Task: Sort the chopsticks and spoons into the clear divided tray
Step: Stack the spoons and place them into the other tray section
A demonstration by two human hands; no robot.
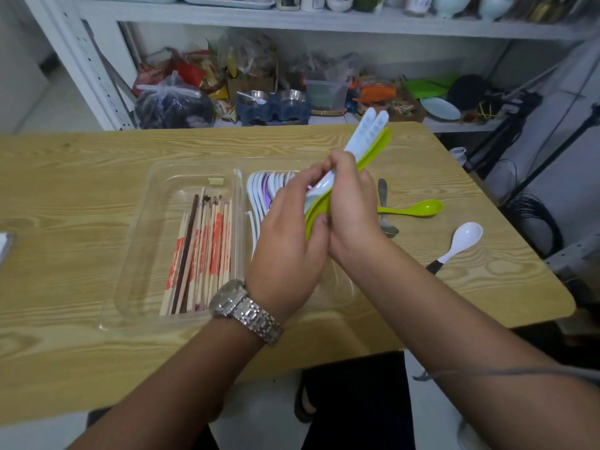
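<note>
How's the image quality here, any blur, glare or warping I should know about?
Head view: the wide lens bows the table edge and shelf uprights; the light is dim and bluish. The clear tray shows faint glare on its rim. Both hands, left hand and right hand, look slightly soft; the shelf clutter behind is blurry.

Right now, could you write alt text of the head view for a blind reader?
Both hands, left hand and right hand, hold a stack of white and green spoons above the clear divided tray. Chopsticks fill its left compartment; a green spoon, a metal spoon and a white spoon lie on the table.
</note>
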